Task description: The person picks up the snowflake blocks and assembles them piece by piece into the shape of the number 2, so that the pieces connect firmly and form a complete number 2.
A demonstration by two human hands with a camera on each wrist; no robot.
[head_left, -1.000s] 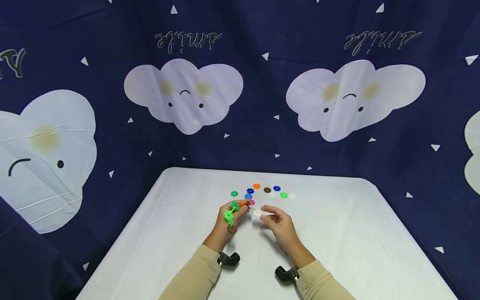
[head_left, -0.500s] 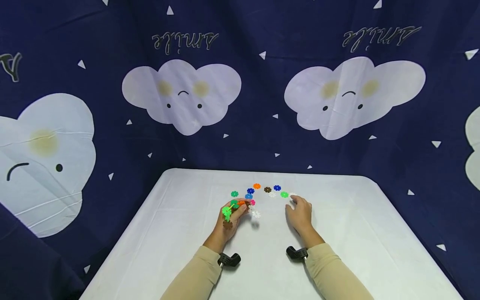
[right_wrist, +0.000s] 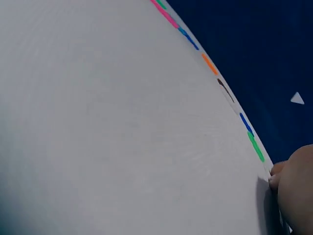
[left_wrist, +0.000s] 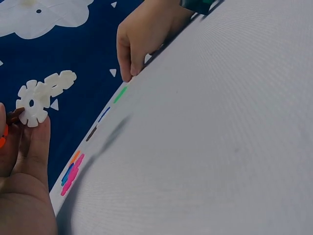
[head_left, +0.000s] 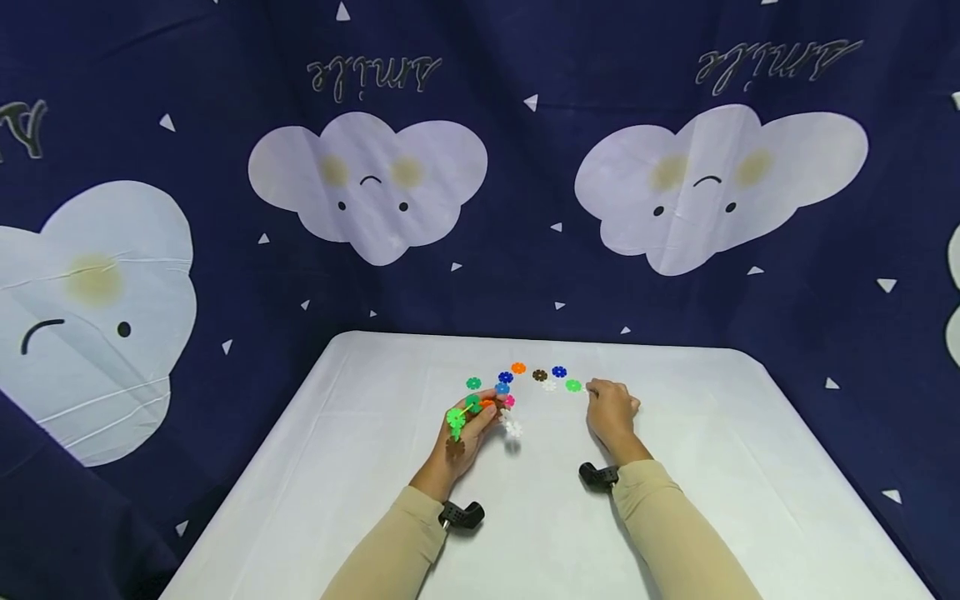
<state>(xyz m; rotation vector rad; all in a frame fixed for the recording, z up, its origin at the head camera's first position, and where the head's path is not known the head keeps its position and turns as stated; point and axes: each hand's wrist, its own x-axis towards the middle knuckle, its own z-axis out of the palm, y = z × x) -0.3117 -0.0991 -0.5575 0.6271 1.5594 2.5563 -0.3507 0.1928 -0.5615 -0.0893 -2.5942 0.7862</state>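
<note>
My left hand (head_left: 471,435) holds a chain of interlocked plastic snowflake discs. Its bright green disc (head_left: 455,417) and brown disc (head_left: 455,447) hang on the near side, while white discs (head_left: 513,428) stick out to the right past the fingertips. In the left wrist view, the joined white discs (left_wrist: 33,104) stand beyond the fingers, with orange and brown bits beside them. At the right end of the loose discs, my right hand (head_left: 613,414) reaches down to the tabletop, thumb and fingertips pinching a white snowflake disc (head_left: 587,390), mostly covered by the fingers.
Loose snowflake discs lie flat along the far part of the white table (head_left: 675,500), among them green (head_left: 573,386), dark blue (head_left: 559,372), brown (head_left: 540,376), orange (head_left: 519,367) and pink (head_left: 509,402). A dark blue cloud-print curtain (head_left: 525,283) hangs behind.
My right hand has left the white end of the chain, moved right and away, and closed its fingertips on the white disc at the row's end. My left hand stays nearly in place with the chain.
</note>
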